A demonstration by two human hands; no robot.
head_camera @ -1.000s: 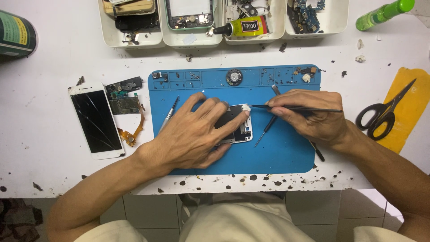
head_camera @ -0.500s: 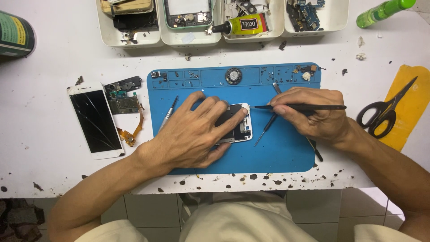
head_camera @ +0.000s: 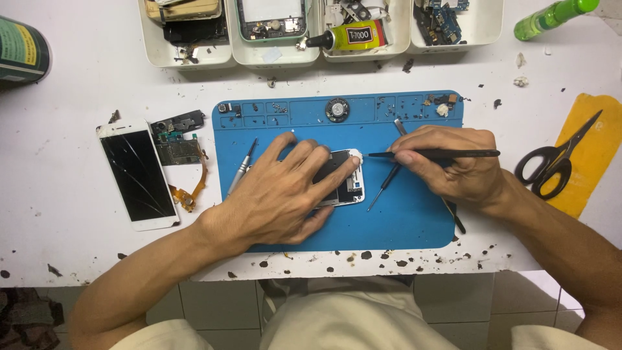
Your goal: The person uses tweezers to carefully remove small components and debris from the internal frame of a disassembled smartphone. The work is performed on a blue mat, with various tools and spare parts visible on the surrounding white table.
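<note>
A: Opened phone: where filed?

B: Centre of blue mat, pinned flat under left hand, fingers spread, likely so it cannot slide.

A: Right hand?

B: Pinching black tweezers, tip at the phone's two-o'clock corner.

A: Surroundings?

B: Cracked screen at nine o'clock on the desk; scissors at three; parts trays at twelve.

I log: blue mat under my fingers; white-framed phone, black inside, beneath left fingertips; black tool between right fingers; black scissors on yellow sheet, beyond right knuckles; white tabletop, dark-speckled.
</note>
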